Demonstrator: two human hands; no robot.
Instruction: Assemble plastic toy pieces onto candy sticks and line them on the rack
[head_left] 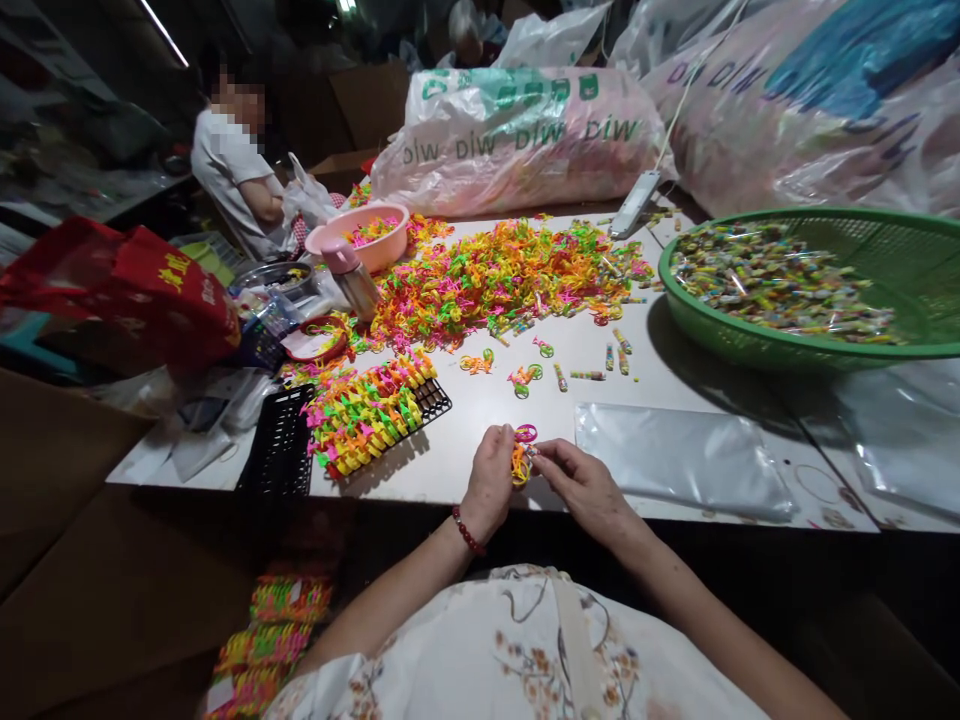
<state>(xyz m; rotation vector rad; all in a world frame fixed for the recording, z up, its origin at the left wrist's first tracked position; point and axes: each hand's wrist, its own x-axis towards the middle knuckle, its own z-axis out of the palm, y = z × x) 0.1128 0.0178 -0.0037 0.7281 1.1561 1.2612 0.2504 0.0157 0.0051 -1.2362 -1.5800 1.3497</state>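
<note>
Near the table's front edge, my left hand (491,475) grips a small plastic toy bicycle (520,462) in orange and yellow with a pink wheel. My right hand (583,485) meets it from the other side, thumb and forefinger pinched at its edge on something small and shiny that I cannot make out. Just beyond lie loose toy bicycles (525,377) and several clear-wrapped candy tubes (587,376). Left of my hands, a black plastic rack (435,400) carries tight rows of bright toy bicycles. A large heap of toy pieces (495,280) covers the table's middle.
On the right stand a green basket (750,345) of wrapped candies and flat clear bags (682,455). A pink basin (397,240), a flask (352,280) and a red bag (150,300) are on the left. Large sacks (525,150) line the back; another person (232,170) sits far left.
</note>
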